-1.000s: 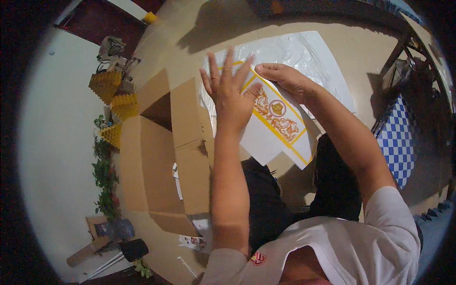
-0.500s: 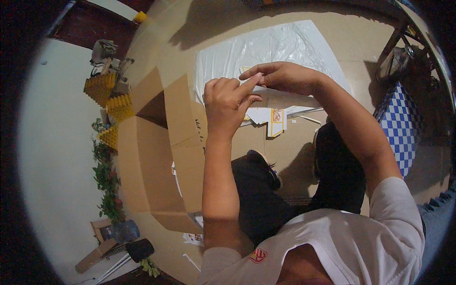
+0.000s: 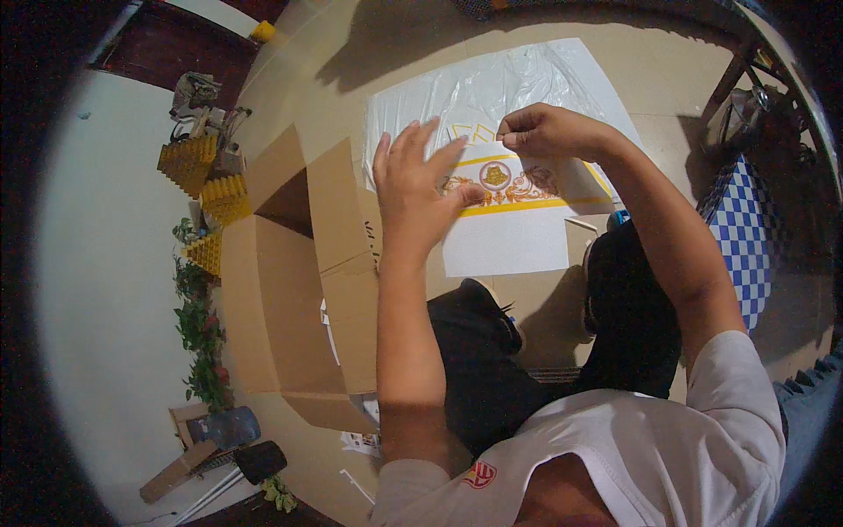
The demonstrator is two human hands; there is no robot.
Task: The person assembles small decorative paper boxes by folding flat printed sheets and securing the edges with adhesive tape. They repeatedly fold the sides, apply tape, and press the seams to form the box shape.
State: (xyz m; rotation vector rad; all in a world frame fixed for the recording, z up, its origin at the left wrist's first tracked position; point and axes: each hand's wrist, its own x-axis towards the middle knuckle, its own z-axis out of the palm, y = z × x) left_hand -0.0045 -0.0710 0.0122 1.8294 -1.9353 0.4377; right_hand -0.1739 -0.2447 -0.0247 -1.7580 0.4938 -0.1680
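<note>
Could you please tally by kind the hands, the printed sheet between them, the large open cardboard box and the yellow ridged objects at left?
Left hand and right hand: 2
Printed sheet: 1
Open cardboard box: 1
Yellow ridged objects: 3
Total: 7

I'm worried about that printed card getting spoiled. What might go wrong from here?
The right hand pinches the printed card at its upper edge while the left hand is spread, so the card could swing or crease. Its plain white flap appears near the left shoe in this view, so a foot shift might scuff it.
</note>
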